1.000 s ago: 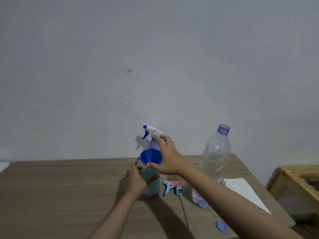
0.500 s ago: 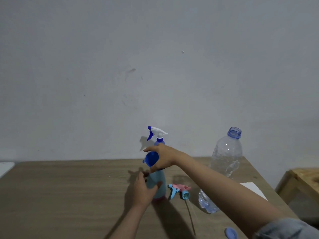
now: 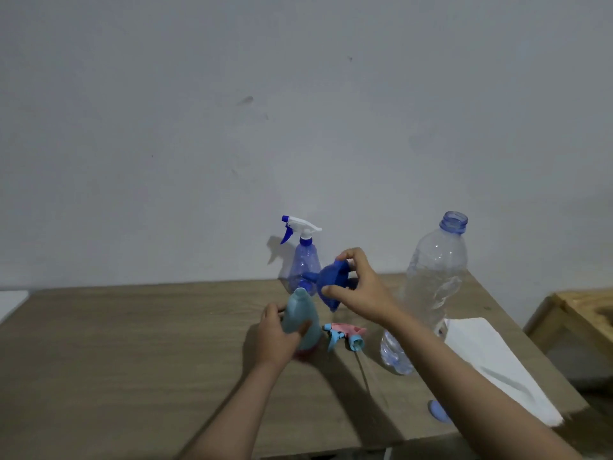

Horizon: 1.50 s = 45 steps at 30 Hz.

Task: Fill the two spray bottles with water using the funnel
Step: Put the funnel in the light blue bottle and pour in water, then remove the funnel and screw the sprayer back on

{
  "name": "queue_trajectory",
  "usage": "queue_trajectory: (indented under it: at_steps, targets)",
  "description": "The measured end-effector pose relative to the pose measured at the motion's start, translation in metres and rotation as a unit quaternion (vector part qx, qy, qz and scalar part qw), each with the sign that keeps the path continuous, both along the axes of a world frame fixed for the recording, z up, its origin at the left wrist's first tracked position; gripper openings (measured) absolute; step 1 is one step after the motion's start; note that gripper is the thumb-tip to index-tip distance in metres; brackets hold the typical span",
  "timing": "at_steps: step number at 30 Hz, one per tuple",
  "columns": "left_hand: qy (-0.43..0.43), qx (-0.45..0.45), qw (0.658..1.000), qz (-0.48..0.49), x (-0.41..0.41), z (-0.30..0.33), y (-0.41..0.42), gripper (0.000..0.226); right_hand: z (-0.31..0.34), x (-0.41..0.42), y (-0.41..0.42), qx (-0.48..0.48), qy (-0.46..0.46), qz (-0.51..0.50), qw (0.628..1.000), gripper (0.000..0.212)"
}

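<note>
A round blue bottle cap lies nearest on the wooden tabletop. The left hand grips the opaque light-blue spray bottle, open-necked, beside its detached pink-and-blue trigger head. The right hand pinches the dark blue plastic funnel, tilted, above it. The clear plastic water bottle stands right. The translucent blue spray bottle stands by the wall.

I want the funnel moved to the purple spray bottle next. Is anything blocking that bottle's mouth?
Yes. The purple spray bottle has its white trigger head on its neck, closing the mouth. The right hand holds the funnel beside it.
</note>
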<state>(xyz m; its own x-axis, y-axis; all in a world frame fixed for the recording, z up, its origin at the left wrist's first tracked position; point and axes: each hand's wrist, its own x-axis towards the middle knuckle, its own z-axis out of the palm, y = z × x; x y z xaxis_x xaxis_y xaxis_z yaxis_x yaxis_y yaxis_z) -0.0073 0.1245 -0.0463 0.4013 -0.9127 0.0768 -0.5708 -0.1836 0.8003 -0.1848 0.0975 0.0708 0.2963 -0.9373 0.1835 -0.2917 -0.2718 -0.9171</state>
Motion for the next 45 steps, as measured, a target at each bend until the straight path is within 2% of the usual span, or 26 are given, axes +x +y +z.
queue_trajectory:
  at_steps: [2, 5, 10, 13, 17, 28, 37, 41, 43, 45]
  targets:
    - [0.009, -0.015, 1.0, 0.005, 0.0, -0.003, -0.001, 0.053, -0.031, -0.003, 0.013, 0.038, -0.078, -0.062, 0.994, 0.044]
    - [0.002, -0.029, 1.0, 0.005, 0.001, -0.008, -0.002, 0.052, -0.074, -0.004, 0.037, 0.068, -0.121, -0.131, 0.982, 0.044]
    - [-0.007, -0.034, 0.999, -0.011, 0.003, -0.009, -0.001, 0.058, -0.121, 0.001, 0.08, 0.07, -0.107, -0.174, 0.976, 0.05]
    - [-0.004, -0.037, 0.999, -0.02, 0.003, -0.011, -0.001, 0.058, -0.145, 0.004, 0.096, 0.051, -0.055, -0.191, 0.979, 0.06]
    - [0.007, -0.04, 0.999, -0.024, 0.003, -0.011, -0.002, 0.056, -0.167, 0.006, 0.107, 0.002, -0.003, -0.185, 0.983, 0.063]
    - [0.007, -0.041, 0.999, -0.033, 0.004, -0.017, -0.006, 0.056, -0.188, 0.007, 0.106, -0.015, 0.047, -0.143, 0.989, 0.063]
    - [0.011, -0.043, 0.998, -0.033, 0.005, -0.02, -0.007, 0.055, -0.189, 0.002, 0.109, -0.077, 0.04, -0.118, 0.989, 0.066]
    - [0.01, -0.047, 0.998, -0.034, 0.005, -0.021, -0.008, 0.055, -0.177, -0.005, 0.111, -0.136, 0.041, -0.115, 0.983, 0.053]
    - [0.008, -0.046, 0.998, -0.032, 0.005, -0.021, -0.008, 0.056, -0.161, -0.007, 0.1, -0.202, 0.037, -0.153, 0.967, 0.043]
    - [0.008, -0.048, 0.998, -0.03, 0.004, -0.022, -0.008, 0.056, -0.144, -0.005, 0.083, -0.228, 0.026, -0.188, 0.955, 0.039]
